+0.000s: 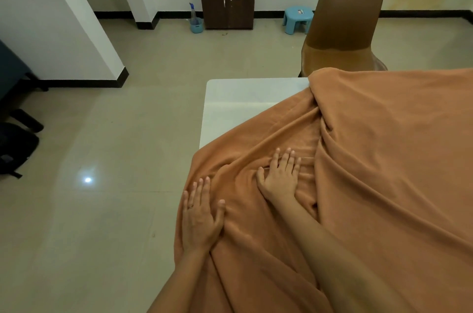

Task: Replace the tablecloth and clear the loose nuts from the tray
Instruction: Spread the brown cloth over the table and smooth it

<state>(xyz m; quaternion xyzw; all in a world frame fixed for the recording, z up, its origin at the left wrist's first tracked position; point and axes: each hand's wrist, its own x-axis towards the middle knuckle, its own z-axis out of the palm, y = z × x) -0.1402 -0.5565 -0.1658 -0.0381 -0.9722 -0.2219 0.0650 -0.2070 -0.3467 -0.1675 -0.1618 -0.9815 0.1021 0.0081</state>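
Your left hand [201, 218] lies flat on the tablecloth [384, 159] at the near left edge of the worktop [243, 103], where the fabric drops over the side. Its fingers [200, 190] are straight and close together, the thumb is spread to the right, and nothing is gripped. A ring [191, 206] sits on one finger of this hand.

Your right hand [280, 177] lies flat on the same cloth, further in from the edge and slightly ahead of the left hand. Its fingers [286, 159] are straight and lightly fanned, palm down on the fabric, and they hold nothing.

The tablecloth is an orange-brown fleece. It covers most of the worktop from the right side to the near left edge. It is not flat: long folds run diagonally from the far edge toward your hands, and a bunch of creases lies between and around both palms. The far left corner of the white worktop is uncovered.

Beyond the worktop, a brown chair [345, 26] stands against its far edge. A dark wooden cabinet [227, 5] stands at the back wall, with a spray bottle [193, 14] just to its left and a light blue stool [298, 17] to its right. The floor [102, 133] is glossy beige tile.
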